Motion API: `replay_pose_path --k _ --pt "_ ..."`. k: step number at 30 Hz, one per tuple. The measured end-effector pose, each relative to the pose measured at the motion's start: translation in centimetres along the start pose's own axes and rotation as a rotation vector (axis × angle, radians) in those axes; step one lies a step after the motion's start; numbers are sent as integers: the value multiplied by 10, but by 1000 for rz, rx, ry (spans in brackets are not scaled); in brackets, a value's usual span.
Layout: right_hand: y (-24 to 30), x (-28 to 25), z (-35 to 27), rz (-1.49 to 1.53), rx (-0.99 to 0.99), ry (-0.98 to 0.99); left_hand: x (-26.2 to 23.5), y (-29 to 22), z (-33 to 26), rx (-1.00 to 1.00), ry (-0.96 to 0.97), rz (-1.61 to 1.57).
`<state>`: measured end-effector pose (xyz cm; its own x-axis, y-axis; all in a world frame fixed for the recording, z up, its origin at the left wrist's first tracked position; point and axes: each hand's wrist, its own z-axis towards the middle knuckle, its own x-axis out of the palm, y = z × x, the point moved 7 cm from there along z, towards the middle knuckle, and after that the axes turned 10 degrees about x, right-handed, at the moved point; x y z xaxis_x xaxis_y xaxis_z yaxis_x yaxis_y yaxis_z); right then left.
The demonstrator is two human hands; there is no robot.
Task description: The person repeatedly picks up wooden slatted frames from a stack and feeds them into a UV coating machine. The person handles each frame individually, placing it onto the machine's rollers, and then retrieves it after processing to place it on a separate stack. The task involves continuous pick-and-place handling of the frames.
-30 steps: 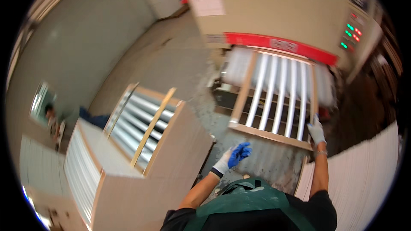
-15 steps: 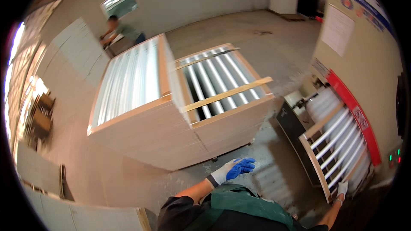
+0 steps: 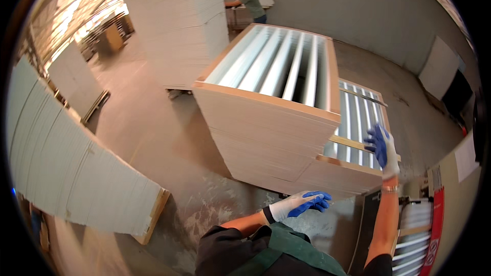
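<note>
My left hand (image 3: 300, 205), in a white glove with a blue palm, hovers low before the stacks with fingers stretched out and nothing in them. My right hand (image 3: 382, 149), gloved alike, is raised with fingers spread and appears empty. Behind it in the picture is a lower stack of slatted frames (image 3: 349, 171), with a wooden strip (image 3: 350, 143) laid across its top. Whether the hand touches that stack I cannot tell. Beside it rises a taller stack of frames (image 3: 266, 128), white slats showing on top. Another slatted frame (image 3: 411, 249) is partly visible by my right forearm.
A long stack of pale panels (image 3: 76, 158) stands at left on a wooden base. Farther back is a tall white stack (image 3: 174, 30). A co-worker (image 3: 250, 2) leans over a bench behind the frames. A red-edged panel (image 3: 433, 230) borders the right side.
My right hand has let go of the slatted frame at lower right and risen toward the lower stack. The view has turned left. My left hand remains low and empty.
</note>
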<state>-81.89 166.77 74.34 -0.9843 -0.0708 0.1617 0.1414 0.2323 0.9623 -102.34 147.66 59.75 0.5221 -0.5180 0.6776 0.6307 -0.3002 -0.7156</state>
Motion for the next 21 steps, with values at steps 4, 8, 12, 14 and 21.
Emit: replay_pose_path --k 4,8,12,14,21 --pt "38 138 59 -77 -19 198 -7 -60 -27 129 -104 146" --pt "40 174 82 -548 -45 119 -14 -115 -52 247 -187 298" --pt "43 156 82 -520 -66 47 -18 -150 -67 218 -313 349" --pt "35 138 69 -255 37 198 -13 -167 -67 276 -310 358" --pt "20 1 -54 -106 -21 -124 11 -197 -74 546 -358 453"
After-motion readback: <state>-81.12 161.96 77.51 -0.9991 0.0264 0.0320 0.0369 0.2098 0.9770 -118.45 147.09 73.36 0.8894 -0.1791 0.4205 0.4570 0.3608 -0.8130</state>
